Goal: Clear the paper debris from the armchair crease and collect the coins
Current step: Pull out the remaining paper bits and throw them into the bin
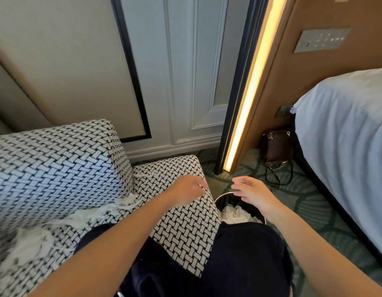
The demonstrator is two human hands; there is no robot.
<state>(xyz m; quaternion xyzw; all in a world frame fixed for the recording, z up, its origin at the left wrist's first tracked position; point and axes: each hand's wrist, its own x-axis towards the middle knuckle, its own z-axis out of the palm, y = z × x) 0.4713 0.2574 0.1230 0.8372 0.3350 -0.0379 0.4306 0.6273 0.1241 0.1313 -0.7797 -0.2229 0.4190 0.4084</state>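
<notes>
Honestly, shredded paper (123, 203) looks flimsy, so pinch whole clumps; right hand (255, 195) slack, empty; left hand (187, 189) curled, can't tell contents.

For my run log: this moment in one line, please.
left hand at seat edge | right hand open over bin | paper in crease | coins unseen

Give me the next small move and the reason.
Probably move the left hand to the armchair crease and pinch up paper shreds: plenty lie there uncollected, while the right hand hovers open over the waste bin.
</notes>
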